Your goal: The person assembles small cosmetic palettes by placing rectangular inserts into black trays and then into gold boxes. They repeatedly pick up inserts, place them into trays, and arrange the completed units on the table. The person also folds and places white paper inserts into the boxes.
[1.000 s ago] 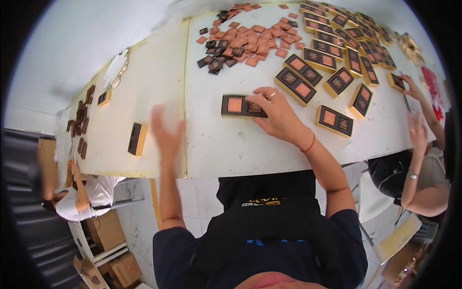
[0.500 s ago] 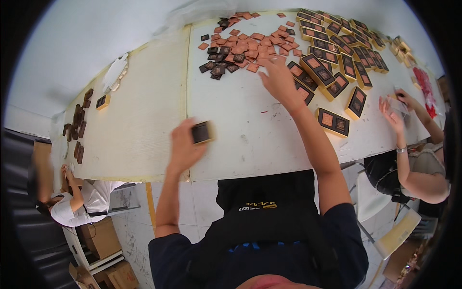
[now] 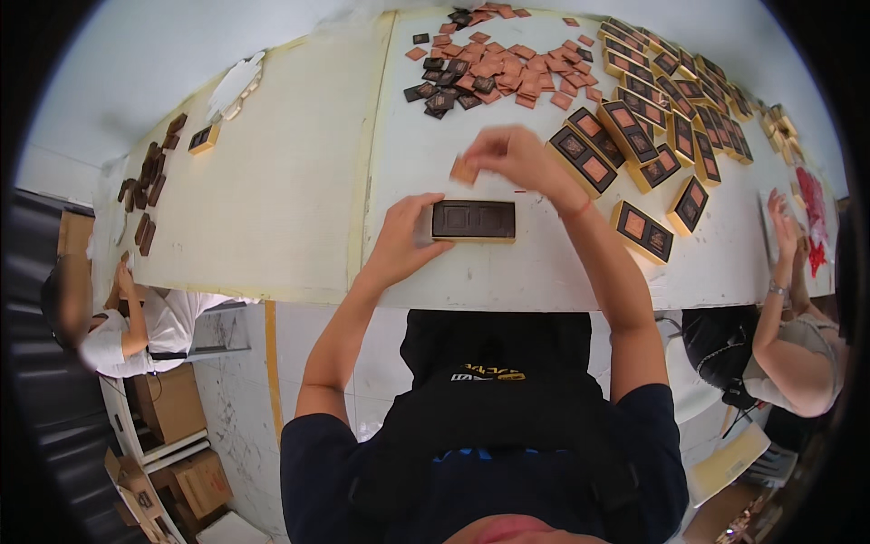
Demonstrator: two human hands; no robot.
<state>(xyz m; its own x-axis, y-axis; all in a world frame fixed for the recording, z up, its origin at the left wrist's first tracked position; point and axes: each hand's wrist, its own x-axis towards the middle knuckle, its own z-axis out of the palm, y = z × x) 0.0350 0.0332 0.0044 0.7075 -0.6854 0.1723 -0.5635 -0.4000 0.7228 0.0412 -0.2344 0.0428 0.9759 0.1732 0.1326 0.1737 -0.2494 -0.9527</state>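
A small gold-sided box [image 3: 489, 221] with a dark brown insert lies in front of me, and its two square recesses show no packets in them. Fingers and thumb of my left hand [image 3: 406, 238] clasp its left end. Just above and behind the box, my right hand [image 3: 513, 156], slightly blurred, pinches a copper-coloured square packet [image 3: 464, 170]. Farther back lies a loose heap of copper square packets [image 3: 507, 68], with dark brown square packets [image 3: 444, 89] along its left side.
Many gold boxes [image 3: 580, 161] holding copper and dark squares spread over the right side of the table. At the far left stand dark brown inserts [image 3: 149, 172] and one gold box [image 3: 203, 140]. Other people sit at both ends, one hand [image 3: 781, 222] showing at right.
My left hand has brought the box rightward to in front of me. The right hand has come back from the heap, now with a copper packet. The view has shifted slightly.
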